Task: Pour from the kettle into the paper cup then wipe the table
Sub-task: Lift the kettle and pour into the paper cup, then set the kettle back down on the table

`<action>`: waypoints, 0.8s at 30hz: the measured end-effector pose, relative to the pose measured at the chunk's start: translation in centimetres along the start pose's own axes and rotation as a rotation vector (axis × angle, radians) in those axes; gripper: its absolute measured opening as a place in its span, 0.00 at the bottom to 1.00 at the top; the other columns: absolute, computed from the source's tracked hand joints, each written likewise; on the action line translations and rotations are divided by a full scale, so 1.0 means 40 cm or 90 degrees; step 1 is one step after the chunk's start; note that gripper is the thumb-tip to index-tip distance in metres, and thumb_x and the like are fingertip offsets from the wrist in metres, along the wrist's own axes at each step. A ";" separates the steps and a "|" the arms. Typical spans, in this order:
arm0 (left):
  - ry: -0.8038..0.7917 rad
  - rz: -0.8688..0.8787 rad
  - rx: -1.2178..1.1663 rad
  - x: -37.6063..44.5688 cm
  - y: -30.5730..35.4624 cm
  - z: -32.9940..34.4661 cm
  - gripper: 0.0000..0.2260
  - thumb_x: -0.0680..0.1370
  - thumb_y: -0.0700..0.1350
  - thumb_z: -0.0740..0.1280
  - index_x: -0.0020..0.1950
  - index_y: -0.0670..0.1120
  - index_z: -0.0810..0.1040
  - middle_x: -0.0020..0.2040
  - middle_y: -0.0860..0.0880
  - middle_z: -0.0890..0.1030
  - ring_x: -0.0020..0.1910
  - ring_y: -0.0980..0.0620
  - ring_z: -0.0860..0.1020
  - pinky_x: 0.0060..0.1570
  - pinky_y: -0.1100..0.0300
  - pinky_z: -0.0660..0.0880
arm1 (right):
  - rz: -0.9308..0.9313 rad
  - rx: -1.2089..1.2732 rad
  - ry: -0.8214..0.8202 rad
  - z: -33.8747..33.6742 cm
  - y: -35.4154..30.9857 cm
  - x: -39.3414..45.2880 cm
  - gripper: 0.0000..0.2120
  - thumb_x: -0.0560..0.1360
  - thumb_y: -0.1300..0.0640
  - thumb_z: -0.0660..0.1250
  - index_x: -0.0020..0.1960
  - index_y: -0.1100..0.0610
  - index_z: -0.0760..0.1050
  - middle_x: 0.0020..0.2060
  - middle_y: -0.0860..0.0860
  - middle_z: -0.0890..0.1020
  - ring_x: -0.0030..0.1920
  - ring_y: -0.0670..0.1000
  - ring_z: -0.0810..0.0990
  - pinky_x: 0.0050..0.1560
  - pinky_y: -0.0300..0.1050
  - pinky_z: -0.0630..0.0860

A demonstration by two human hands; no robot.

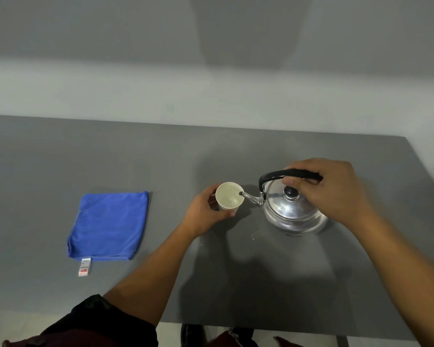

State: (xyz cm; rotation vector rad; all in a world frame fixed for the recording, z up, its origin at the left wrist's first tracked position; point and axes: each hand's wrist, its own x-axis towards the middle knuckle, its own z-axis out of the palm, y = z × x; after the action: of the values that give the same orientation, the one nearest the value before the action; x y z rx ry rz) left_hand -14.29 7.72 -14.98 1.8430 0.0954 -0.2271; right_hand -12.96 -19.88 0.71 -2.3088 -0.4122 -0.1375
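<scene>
Nearest the camera, both forearms reach out over the grey counter (pixel 261 284), a dark sleeve (pixel 105 319) showing on the left arm.

The left hand (pixel 206 216) is curled around the paper cup (pixel 229 197), fingers wrapped on its far and left side and the thumb pressed against its near side. The cup stands upright with its open mouth facing the camera (whether its base touches the counter cannot be told).

Just right of that hand, the kettle (pixel 292 211) is tipped toward the cup, its spout (pixel 251 197) reaching over the cup's right rim. Its black-knobbed lid (pixel 291 192) is on.

The right hand (pixel 328 191) is closed over the kettle's black handle (pixel 281 175), gripping it from above, thumb on the near side of the bar.

A few small wet spots (pixel 253 236) lie on the counter, just nearer than the kettle.

Well off to the left of the left hand, a folded blue cloth (pixel 109 225) lies flat on the counter with a white tag (pixel 85 266) sticking out of its near edge.

Beyond the counter's far edge is a plain grey wall (pixel 211 58).
</scene>
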 end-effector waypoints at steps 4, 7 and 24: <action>-0.014 -0.001 -0.012 -0.018 0.023 -0.027 0.40 0.68 0.32 0.80 0.76 0.47 0.68 0.70 0.48 0.78 0.69 0.51 0.77 0.73 0.50 0.71 | 0.010 0.045 0.015 -0.003 0.016 0.001 0.13 0.71 0.53 0.79 0.45 0.34 0.83 0.41 0.35 0.85 0.43 0.41 0.84 0.44 0.31 0.76; -0.001 0.052 0.015 -0.033 0.063 -0.042 0.40 0.70 0.32 0.78 0.77 0.50 0.66 0.72 0.52 0.75 0.72 0.55 0.72 0.77 0.56 0.65 | 0.026 0.066 0.030 -0.008 0.030 0.004 0.10 0.70 0.51 0.80 0.46 0.37 0.83 0.39 0.38 0.86 0.40 0.43 0.84 0.43 0.37 0.78; -0.070 0.208 0.033 0.116 0.357 0.096 0.15 0.78 0.43 0.74 0.63 0.54 0.81 0.55 0.55 0.86 0.56 0.58 0.84 0.59 0.56 0.80 | 0.050 0.105 0.069 -0.049 0.103 0.107 0.08 0.72 0.53 0.77 0.42 0.40 0.80 0.37 0.36 0.83 0.38 0.40 0.81 0.42 0.30 0.74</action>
State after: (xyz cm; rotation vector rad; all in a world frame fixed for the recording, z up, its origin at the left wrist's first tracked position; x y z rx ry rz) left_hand -7.57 -0.20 -3.49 1.8629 -0.2882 -0.1017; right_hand -7.48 -22.88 0.22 -2.1412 -0.2675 -0.1819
